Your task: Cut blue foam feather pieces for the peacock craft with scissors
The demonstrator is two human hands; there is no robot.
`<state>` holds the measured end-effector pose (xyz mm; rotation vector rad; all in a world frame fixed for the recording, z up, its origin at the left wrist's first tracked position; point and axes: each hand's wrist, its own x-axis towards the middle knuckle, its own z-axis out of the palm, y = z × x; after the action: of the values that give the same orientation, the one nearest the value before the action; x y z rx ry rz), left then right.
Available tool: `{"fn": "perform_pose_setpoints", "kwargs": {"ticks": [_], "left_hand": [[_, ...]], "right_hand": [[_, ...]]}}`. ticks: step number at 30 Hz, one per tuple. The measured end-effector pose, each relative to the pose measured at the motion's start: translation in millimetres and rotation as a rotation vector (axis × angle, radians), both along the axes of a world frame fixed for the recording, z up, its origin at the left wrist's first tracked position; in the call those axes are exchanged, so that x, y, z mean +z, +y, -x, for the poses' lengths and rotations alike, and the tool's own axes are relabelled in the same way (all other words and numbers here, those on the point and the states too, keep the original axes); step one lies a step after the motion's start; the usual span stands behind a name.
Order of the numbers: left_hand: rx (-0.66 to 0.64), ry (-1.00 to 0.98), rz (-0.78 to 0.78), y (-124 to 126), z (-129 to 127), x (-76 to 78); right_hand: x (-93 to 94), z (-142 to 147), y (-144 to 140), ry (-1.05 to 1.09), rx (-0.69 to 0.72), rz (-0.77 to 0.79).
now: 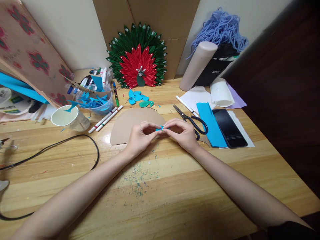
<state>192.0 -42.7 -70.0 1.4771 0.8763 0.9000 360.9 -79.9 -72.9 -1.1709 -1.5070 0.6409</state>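
Between the fingertips of both hands is a small blue paper piece [160, 128], mostly hidden by the fingers. My left hand [142, 136] pinches it from the left. From the right, my right hand [182, 134] pinches it with thumb and fingers. Just behind the hands lies a rounded piece of brown cardboard [132, 121]. Black-handled scissors [191, 120] rest open beside my right hand. Several cut blue paper petals [137, 96] lie beyond the cardboard, with a green piece [146, 104] next to them.
A red and green peacock-like fan [140, 60] stands at the back. On the left are a paper cup [70, 119], a tub of blue scraps [96, 101], markers [106, 118] and a black cable [62, 140]. Blue paper [211, 125], a phone [230, 128] and a pinkish bottle [197, 66] are on the right.
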Motion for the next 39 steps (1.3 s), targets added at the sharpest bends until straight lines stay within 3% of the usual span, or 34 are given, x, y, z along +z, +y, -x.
{"fn": "perform_pose_setpoints", "kwargs": {"ticks": [9, 17, 26, 39], "left_hand": [[0.043, 0.063, -0.198, -2.7, 2.2, 2.4], [0.093, 0.067, -0.278, -3.5, 4.0, 4.1], [0.12, -0.011, -0.474, -0.6, 3.9, 0.1], [0.157, 0.023, -0.487, -1.6, 1.9, 3.3]], "right_hand": [[-2.5, 0.1, -0.8, 0.013, 0.001, -0.001], [-1.9, 0.4, -1.1, 0.017, -0.006, -0.005], [-1.7, 3.5, -2.0, 0.188, 0.026, 0.075], [-1.9, 6.0, -2.0, 0.263, -0.001, 0.107]]}}
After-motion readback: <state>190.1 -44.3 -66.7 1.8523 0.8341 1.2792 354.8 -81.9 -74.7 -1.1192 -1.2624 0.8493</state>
